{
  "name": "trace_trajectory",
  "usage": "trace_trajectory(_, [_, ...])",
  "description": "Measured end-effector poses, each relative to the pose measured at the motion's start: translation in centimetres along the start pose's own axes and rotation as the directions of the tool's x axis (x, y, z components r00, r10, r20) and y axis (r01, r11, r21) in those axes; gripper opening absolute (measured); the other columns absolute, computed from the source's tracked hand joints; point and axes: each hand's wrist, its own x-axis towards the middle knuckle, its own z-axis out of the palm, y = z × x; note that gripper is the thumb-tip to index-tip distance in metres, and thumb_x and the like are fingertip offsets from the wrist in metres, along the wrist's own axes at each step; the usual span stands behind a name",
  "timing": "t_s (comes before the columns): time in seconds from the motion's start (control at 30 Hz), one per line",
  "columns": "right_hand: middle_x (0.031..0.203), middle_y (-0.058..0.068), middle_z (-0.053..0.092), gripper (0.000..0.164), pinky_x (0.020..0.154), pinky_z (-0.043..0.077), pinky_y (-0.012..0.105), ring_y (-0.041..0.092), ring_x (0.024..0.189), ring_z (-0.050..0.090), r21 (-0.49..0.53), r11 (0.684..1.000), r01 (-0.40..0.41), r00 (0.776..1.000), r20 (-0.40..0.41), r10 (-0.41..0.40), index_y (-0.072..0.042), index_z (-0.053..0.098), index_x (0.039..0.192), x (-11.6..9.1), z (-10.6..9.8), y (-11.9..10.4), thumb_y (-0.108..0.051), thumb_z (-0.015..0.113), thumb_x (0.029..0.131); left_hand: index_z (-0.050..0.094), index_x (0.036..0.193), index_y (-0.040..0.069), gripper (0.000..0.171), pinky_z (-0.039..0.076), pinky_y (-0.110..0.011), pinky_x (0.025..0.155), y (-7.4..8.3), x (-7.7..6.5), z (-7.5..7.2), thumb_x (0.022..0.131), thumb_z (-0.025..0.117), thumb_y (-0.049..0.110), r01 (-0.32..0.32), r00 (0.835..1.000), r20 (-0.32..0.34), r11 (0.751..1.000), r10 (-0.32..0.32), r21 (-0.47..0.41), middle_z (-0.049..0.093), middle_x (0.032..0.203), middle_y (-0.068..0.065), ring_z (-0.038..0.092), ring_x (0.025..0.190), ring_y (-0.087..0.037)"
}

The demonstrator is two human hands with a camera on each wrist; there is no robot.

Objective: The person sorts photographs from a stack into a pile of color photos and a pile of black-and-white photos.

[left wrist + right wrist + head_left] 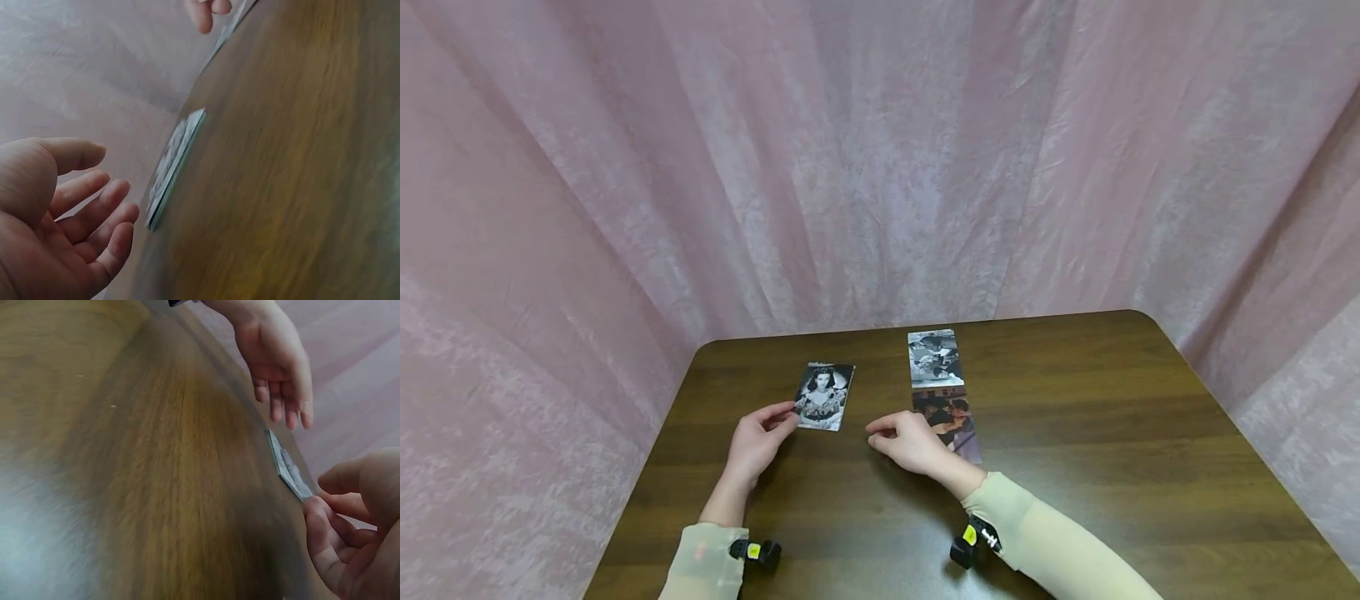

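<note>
Wooden table point(1112, 433): right hand point(912, 442) partly hides a colour photo point(951, 412).

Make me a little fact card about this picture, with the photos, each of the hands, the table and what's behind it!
Photo stack: flat on the table, black-and-white portrait on top
Colour photo: right of the stack, partly hidden
Black-and-white photo: just beyond the colour photo
Left hand: at the stack's near left corner; can't tell if touching
Right hand: partly in front of the colour photo, holding nothing I can see
Table: brown, wood-grained
Behind: pink curtain
</note>
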Motion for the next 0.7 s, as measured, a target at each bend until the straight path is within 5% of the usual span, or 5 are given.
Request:
trace_trajectory(0.2, [0.101,0.002,0.081,0.021,0.082,0.056,0.032,0.017,0.094,0.074,0.028,0.999,-0.043,0.993,-0.104,0.046,-0.004,0.083,0.113,2.7,1.8,-0.2,-0.011,0.074,0.095,0.074,0.134,0.001,0.038,0.051,-0.024,0.083,-0.4,1.8,-0.7,0.101,0.076,0.02,-0.008,1.0,-0.023,1.0,0.008,0.008,0.075,0.121,-0.015,0.066,0.11,-0.028])
trace_trajectory(0.47, [0.092,0.0,0.078,0.02,0.076,0.056,0.033,0.013,0.082,0.07,0.063,0.994,-0.085,0.955,-0.28,0.099,-0.004,0.083,0.112,5.9,4.5,0.5,-0.007,0.075,0.094,0.073,0.134,0.0,0.041,0.055,-0.043,0.099,-1.1,4.6,-0.4,0.099,0.078,0.02,0.005,1.0,-0.026,0.999,-0.004,0.039,0.075,0.123,-0.017,0.068,0.115,-0.032])
trace_trajectory(0.7, [0.091,0.0,0.075,0.025,0.079,0.056,0.039,0.019,0.086,0.069,0.035,0.992,-0.123,0.933,-0.336,0.127,-0.005,0.083,0.115,7.0,5.8,0.0,-0.006,0.075,0.091,0.075,0.129,-0.002,0.039,0.054,-0.045,0.097,-1.5,5.1,0.2,0.096,0.08,0.017,0.018,0.999,-0.052,0.995,-0.013,0.101,0.077,0.115,-0.017,0.07,0.112,-0.034])
